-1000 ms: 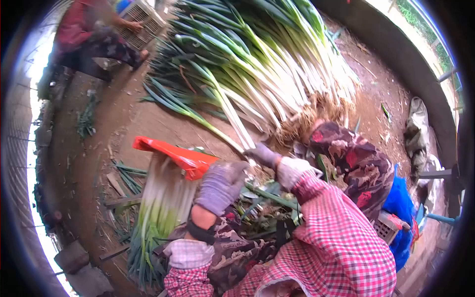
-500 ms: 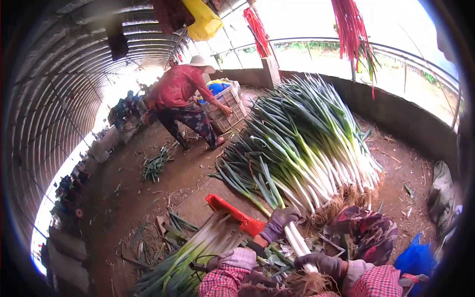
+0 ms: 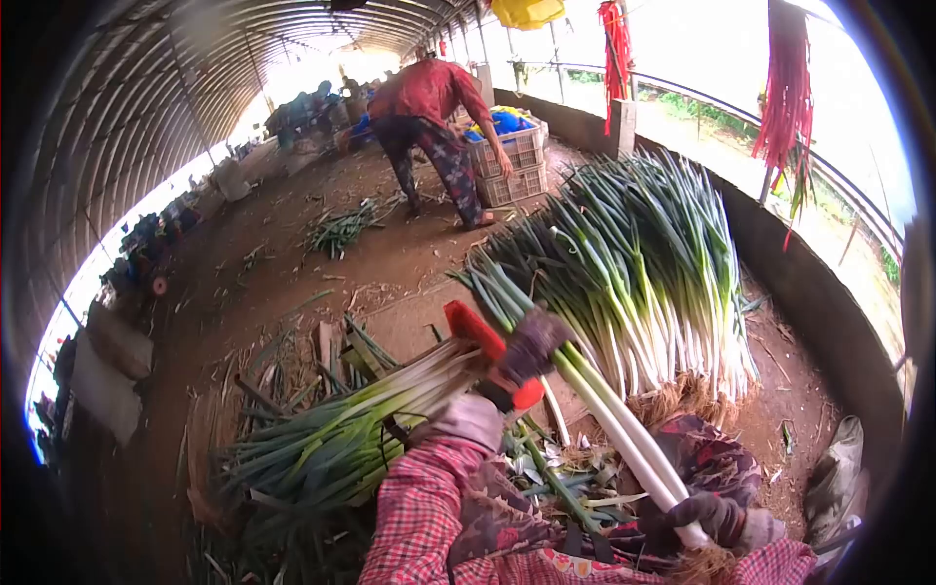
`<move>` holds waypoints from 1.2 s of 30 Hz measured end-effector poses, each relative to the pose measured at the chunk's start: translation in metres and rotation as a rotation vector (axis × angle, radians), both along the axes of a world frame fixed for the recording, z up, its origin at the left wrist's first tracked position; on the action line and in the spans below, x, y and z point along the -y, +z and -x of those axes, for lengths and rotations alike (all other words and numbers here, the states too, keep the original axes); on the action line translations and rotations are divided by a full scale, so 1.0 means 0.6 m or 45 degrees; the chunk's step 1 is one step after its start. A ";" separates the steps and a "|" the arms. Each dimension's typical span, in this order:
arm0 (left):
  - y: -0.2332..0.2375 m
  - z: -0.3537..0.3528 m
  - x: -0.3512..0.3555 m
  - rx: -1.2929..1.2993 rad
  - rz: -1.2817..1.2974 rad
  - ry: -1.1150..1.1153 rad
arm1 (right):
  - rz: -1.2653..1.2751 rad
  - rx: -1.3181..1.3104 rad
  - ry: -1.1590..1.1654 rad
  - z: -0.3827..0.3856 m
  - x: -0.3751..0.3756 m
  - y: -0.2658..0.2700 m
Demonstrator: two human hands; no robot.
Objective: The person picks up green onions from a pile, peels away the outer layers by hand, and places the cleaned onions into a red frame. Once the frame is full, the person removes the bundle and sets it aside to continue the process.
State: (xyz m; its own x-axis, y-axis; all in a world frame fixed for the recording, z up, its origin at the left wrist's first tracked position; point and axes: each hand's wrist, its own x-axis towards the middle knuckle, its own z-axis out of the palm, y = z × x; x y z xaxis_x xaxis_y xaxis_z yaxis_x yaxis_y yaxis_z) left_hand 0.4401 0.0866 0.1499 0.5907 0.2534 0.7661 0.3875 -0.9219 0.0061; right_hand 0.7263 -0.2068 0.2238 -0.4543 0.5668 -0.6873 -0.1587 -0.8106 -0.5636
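Both of my hands wear dark gloves and hold long green onions (image 3: 619,421) slantwise across my lap. My left hand (image 3: 531,346) is closed round their green upper part. Near the roots, my right hand (image 3: 710,517) grips the white ends. Beyond them, a large pile of green onions (image 3: 634,283) lies with its white ends toward me. To the left, a trimmed bundle (image 3: 361,419) rests beside my left arm, with a red wrap (image 3: 473,331) at its white end, partly behind my left hand.
A person in a red shirt (image 3: 429,93) bends beside stacked crates (image 3: 512,161). Leaf scraps (image 3: 341,229) litter the dirt floor. A low wall (image 3: 809,302) runs along the right, near a pale sack (image 3: 834,478). Red strips (image 3: 785,97) hang above.
The view has turned left. My left hand has moved up and left with the onions, which now stretch longer between my hands. The person by the crates bends lower.
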 end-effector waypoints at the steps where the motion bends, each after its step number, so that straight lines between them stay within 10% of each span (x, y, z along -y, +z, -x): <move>1: 0.020 0.028 -0.012 -0.028 -0.061 0.065 | -0.082 -0.011 0.106 -0.011 -0.012 -0.016; 2: 0.034 0.054 -0.019 0.254 0.463 0.070 | -0.169 -0.022 0.206 -0.022 -0.025 -0.032; 8: 0.266 0.280 0.102 -0.437 -0.121 0.969 | -1.590 0.423 0.749 0.088 -0.299 -0.034; 12: 0.292 0.411 0.210 -1.092 -0.042 1.574 | -2.607 1.396 0.798 0.304 -0.452 -0.046; 14: 0.248 0.485 0.223 -1.155 0.224 1.713 | -2.746 1.265 0.670 0.401 -0.492 -0.078; 20: 0.005 0.589 0.248 -0.931 1.176 1.776 | -2.473 1.477 0.959 0.609 -0.642 -0.384; 25: -0.257 0.581 0.251 -0.813 1.578 1.209 | -1.991 1.886 1.448 0.550 -0.605 -0.431; 32: -0.289 0.547 0.269 -0.864 1.690 1.206 | -1.770 1.939 1.737 0.538 -0.601 -0.521; 36: -0.323 0.558 0.288 -0.830 1.583 1.258 | -2.021 2.078 1.278 0.533 -0.591 -0.591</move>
State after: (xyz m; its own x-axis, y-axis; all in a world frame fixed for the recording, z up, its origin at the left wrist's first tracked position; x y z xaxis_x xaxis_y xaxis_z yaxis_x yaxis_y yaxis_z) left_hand 0.1053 -0.0862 -0.0442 -0.0331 0.8961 -0.4427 0.9911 0.0865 0.1008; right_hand 0.4067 0.1477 -0.1307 -0.5786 0.8100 -0.0953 0.7822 0.5842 0.2163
